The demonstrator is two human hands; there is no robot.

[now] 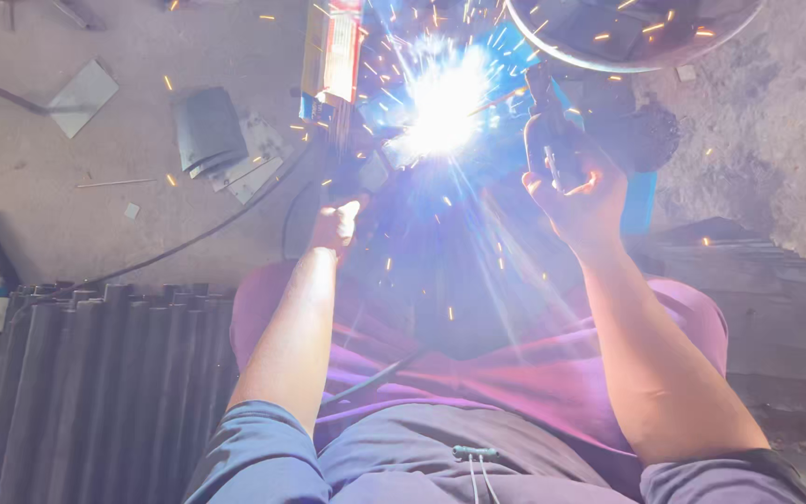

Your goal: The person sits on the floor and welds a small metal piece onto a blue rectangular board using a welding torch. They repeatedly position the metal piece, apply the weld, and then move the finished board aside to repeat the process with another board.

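Head view: arc welding over the lap, sparks flying
Right hand [578, 191] grips the electrode holder [552, 140] at the white arc [442, 101]; left hand [338, 222] closes on a dark metal piece [370, 173] beside it. Risk: sparks could burn the bare forearms or purple trousers [515, 373]

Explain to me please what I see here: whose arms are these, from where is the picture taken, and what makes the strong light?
The single picture comes from a camera worn on a person's head, looking down at their own arms and lap. The right hand grips a dark welding holder; its rod points at the white-blue flash, which throws sparks. The left hand steadies a small metal piece beside the flash; the glare hides its grip. On the concrete floor lie metal offcuts, a box of rods, a black cable and ribbed sheets.
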